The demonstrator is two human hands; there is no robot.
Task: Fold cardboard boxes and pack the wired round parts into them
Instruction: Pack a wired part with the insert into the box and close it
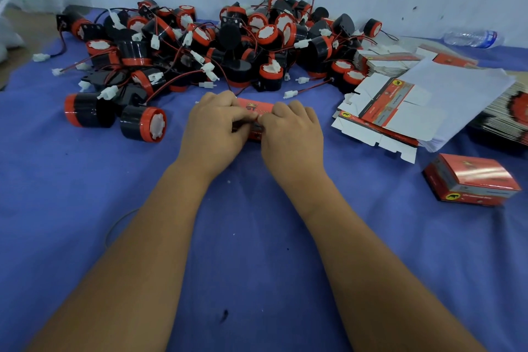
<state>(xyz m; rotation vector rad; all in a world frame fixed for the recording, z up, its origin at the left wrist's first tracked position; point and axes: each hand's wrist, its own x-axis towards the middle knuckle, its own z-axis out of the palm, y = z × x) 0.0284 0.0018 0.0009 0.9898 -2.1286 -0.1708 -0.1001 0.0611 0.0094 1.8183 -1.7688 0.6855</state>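
Both hands at work on one red box (258,111), held low over the blue desk (257,237) just in front of the parts heap. Left hand (217,126) curled round the box's left end, thumb and fingers pinching the top edge; right hand (288,128) curled round the right end, fingertips meeting the left's at the middle. Most of the box hidden under the fingers, so impossible to tell whether a part already sits inside or the flaps are only being folded.

Done so far, judging from the layout: a single closed box (471,180) lying to the right, well apart from the hands. Presumably packed, though its contents are unseen.

Left to do: nearly everything. A large pile of parts (217,46), black and red with tangled wires and white plugs, spread along the wall, with two (143,124) lying loose at the near left edge. Flat blanks (383,111) stacked at the right, beside more bundles, not yet folded. Task looks to be at an early stage, with the second box in hand and many parts waiting.
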